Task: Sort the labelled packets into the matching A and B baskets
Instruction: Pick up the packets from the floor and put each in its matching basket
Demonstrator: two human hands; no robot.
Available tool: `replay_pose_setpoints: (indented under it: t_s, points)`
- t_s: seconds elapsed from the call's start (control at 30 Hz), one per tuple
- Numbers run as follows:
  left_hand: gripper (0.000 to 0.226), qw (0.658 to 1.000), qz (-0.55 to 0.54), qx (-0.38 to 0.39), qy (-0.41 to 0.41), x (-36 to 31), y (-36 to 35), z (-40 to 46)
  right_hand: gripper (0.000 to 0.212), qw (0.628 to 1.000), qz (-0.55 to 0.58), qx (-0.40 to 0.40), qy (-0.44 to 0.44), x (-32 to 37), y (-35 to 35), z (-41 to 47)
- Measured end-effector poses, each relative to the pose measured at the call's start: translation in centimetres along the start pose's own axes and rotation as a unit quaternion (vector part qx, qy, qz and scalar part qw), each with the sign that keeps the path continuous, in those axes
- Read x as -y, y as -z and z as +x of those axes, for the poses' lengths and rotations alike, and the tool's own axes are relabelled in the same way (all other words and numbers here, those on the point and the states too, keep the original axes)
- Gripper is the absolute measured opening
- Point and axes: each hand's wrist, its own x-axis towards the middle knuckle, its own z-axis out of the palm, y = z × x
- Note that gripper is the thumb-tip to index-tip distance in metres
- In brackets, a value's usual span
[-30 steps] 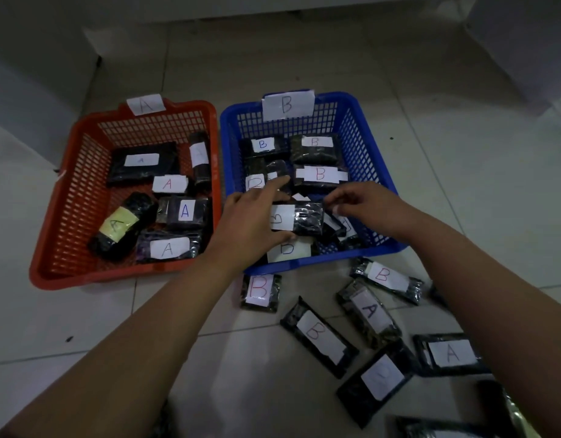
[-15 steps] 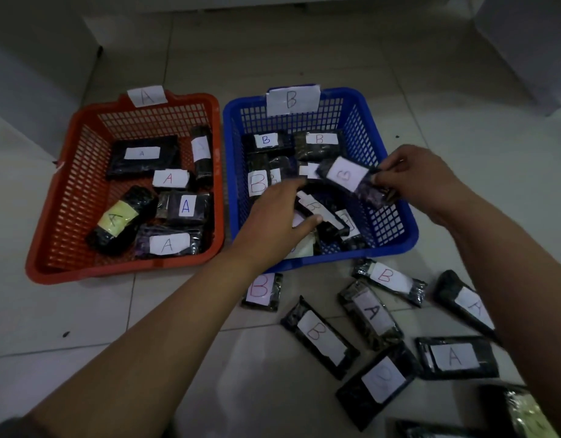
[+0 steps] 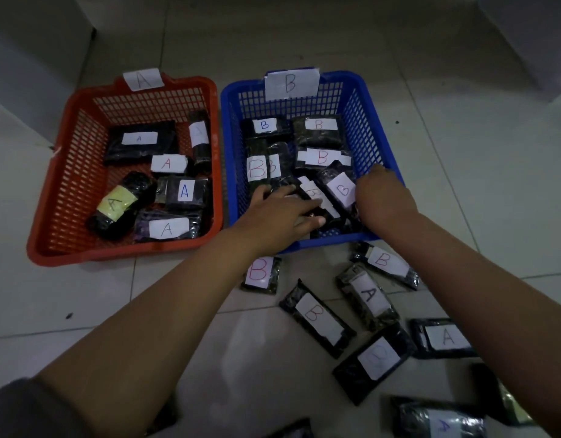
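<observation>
The red basket (image 3: 83,153) tagged A holds several black packets labelled A. Beside it, the blue basket (image 3: 364,121) tagged B holds several B packets. My left hand (image 3: 282,216) lies with straight fingers on the packets in the blue basket's near part. My right hand (image 3: 383,197) is low in that basket's near right corner, back toward the camera, gripping the end of a B packet (image 3: 340,189) that now lies among the others. On the floor lie loose packets: a B packet (image 3: 261,273), another B packet (image 3: 317,317), an A packet (image 3: 367,295).
More loose packets lie on the tiled floor at the right: a B packet (image 3: 386,260), an A packet (image 3: 443,338), one with an unclear label (image 3: 377,358), another A packet (image 3: 440,422). A pale wall or cabinet (image 3: 35,58) stands at the far left.
My right hand has lowered the B packet from above the rim down into the blue basket. My left hand has stayed on the packets in the basket, shifting slightly.
</observation>
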Motion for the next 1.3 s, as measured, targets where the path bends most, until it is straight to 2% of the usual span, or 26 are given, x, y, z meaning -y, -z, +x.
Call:
replay_pose_setpoints:
  t_s: [0.07,0.13,0.23,0.3,0.37,0.4,0.47,0.53,0.63,0.8,0.93,1.0,1.13,1.23,1.3]
  points:
    - [0.045,0.998,-0.049,-0.045,-0.01,0.2,0.4,-0.6,0.035,0.999,0.022,-0.02,0.012,0.0,0.1,0.0]
    - [0.042,0.989,-0.105,-0.096,-0.028,0.8,1.0,-1.6,0.032,0.993,0.091,-0.071,0.028,-0.2,0.3,-0.1]
    - [0.04,0.97,-0.149,-0.186,-0.056,2.0,1.8,-4.3,0.025,0.957,0.216,-0.178,0.072,0.9,1.0,-2.3]
    - [0.035,0.958,-0.076,-0.267,-0.068,2.8,1.7,-7.1,0.021,0.919,0.313,-0.218,0.101,2.5,1.2,-5.3]
    - [0.027,0.942,0.022,-0.318,-0.102,3.3,0.8,-10.1,0.018,0.896,0.363,-0.222,0.128,3.9,0.1,-8.8]
    - [0.024,0.941,0.051,-0.312,-0.123,3.7,-0.2,-11.4,0.018,0.894,0.37,-0.212,0.137,4.4,-1.0,-10.4]
    - [0.022,0.958,0.073,-0.239,-0.141,4.7,-2.9,-13.5,0.02,0.901,0.375,-0.173,0.131,5.0,-3.8,-13.1]
    - [0.027,0.98,0.064,-0.153,-0.112,5.7,-5.7,-15.0,0.028,0.918,0.352,-0.136,0.123,4.8,-6.7,-14.9]
    - [0.045,0.993,0.067,-0.081,-0.059,6.2,-7.8,-15.5,0.037,0.953,0.265,-0.09,0.114,3.9,-9.6,-16.2]
    - [0.069,0.993,0.099,-0.064,0.001,4.1,-7.4,-12.8,0.071,0.984,0.136,-0.055,0.105,3.4,-10.3,-16.5]
    - [0.066,0.99,0.114,-0.078,0.041,3.1,-8.4,-12.1,0.075,0.99,0.073,-0.031,0.117,3.4,-10.3,-16.3]
    - [0.055,0.989,0.109,-0.096,0.029,3.0,-8.6,-12.1,0.074,0.987,0.071,-0.04,0.137,3.2,-10.3,-16.3]
    - [0.047,0.995,0.049,-0.069,0.046,3.3,-7.8,-12.8,0.068,0.974,0.12,-0.116,0.155,2.8,-9.7,-16.4]
    - [0.059,0.997,0.034,-0.059,0.039,4.3,-7.1,-14.0,0.063,0.952,0.175,-0.176,0.181,2.6,-8.4,-16.4]
    - [0.069,0.996,0.04,-0.077,-0.008,4.7,-6.4,-14.9,0.06,0.931,0.208,-0.222,0.2,2.5,-6.9,-15.7]
